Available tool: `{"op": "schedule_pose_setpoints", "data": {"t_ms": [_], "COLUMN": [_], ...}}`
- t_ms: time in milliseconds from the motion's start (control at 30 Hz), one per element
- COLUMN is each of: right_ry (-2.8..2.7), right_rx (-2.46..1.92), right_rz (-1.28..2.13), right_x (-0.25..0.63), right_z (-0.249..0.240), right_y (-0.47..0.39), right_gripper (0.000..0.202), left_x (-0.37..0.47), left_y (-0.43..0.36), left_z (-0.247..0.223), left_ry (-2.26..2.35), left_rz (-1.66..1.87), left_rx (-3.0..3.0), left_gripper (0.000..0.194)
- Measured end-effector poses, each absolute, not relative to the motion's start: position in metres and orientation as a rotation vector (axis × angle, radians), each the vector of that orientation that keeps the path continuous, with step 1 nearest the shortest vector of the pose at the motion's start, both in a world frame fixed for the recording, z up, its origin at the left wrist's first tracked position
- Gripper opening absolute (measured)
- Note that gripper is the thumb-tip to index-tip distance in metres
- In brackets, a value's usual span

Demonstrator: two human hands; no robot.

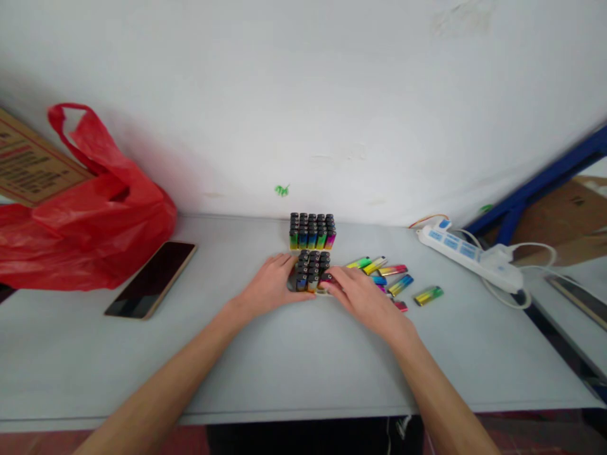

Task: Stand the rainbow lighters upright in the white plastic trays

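A block of upright lighters (313,266) with black tops stands in a small pale tray (322,292) at the middle of the table. My left hand (265,285) wraps round the tray's left side, thumb along its near edge. With closed fingers, my right hand (363,296) pinches a dark-topped lighter (326,278) at the near right corner of the block. Just behind stands a second upright block of lighters (312,232) in rainbow colours. To the right of my right hand lie several loose lighters (401,284), some partly hidden by the hand.
A phone (150,280) lies on the left of the grey table (284,366), beside a red plastic bag (95,221) and a cardboard box (38,158). At the right are a white power strip (469,258) with cables and a blue metal frame (535,189). A white wall rises behind.
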State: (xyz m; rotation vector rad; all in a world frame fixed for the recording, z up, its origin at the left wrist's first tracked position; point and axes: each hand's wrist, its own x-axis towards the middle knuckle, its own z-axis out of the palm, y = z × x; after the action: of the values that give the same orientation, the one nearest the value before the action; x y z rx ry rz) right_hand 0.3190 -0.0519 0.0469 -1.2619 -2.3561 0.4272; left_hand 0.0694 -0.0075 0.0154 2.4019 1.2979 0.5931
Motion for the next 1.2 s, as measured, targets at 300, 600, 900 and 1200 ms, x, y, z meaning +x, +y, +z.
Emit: {"op": "schedule_pose_setpoints", "data": {"t_ms": [300, 600, 900, 1200], "right_ry": [-2.347, -2.404, -2.285, -1.676], "right_rx": [-1.297, -1.325, -1.364, -2.132], "right_rz": [0.361, 0.435, 0.347, 0.09], "right_x": [0.318, 0.321, 0.331, 0.441], "right_z": [0.043, 0.051, 0.042, 0.028], "right_y": [-0.05, -0.049, -0.041, -0.031], "right_gripper": [0.022, 0.021, 0.039, 0.033], "left_x": [0.067, 0.067, 0.064, 0.065], "left_y": [-0.004, -0.003, 0.0, -0.001], "left_z": [0.012, 0.012, 0.008, 0.011], "left_ry": [1.325, 1.326, 1.32, 1.354], "left_rz": [0.568, 0.564, 0.622, 0.553], "left_rx": [2.407, 2.417, 2.389, 2.403], "left_gripper": [0.059, 0.061, 0.066, 0.066]}}
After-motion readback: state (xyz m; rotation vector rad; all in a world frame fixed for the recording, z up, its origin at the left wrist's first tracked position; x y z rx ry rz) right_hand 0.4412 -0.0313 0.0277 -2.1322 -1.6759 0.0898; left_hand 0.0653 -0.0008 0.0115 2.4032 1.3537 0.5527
